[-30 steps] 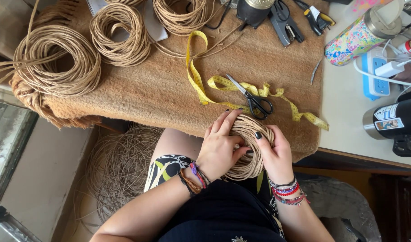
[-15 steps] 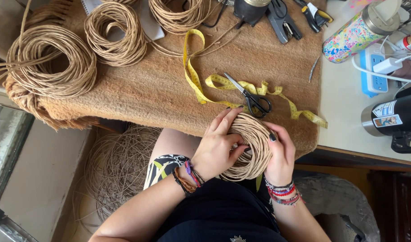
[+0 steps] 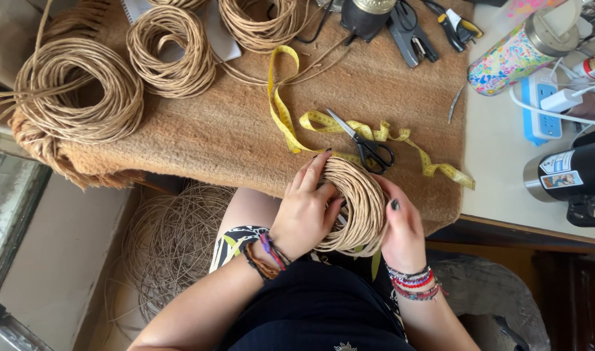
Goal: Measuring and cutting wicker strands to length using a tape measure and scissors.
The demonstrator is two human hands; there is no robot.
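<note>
A tan coil of paper cord (image 3: 356, 205) sits between both hands over my lap, at the table's near edge. My left hand (image 3: 304, 211) grips its left side, fingers reaching over the top and into its middle. My right hand (image 3: 401, 227) cups the right side, the thumb resting on the windings. Both wrists carry several beaded bracelets. Just beyond the coil lie black-handled scissors (image 3: 366, 146) on a yellow tape measure (image 3: 291, 123).
A brown woven mat (image 3: 219, 130) covers the table, with three more cord coils (image 3: 76, 91) at the far left. Pliers (image 3: 411, 36), a floral bottle (image 3: 512, 55), a power strip (image 3: 538, 104) and a black appliance (image 3: 573, 175) stand at right. Loose cord lies on the floor (image 3: 174, 244).
The coil has turned between my hands and now stands more on edge. My left fingers have shifted over its top; my right hand slid lower along its right side.
</note>
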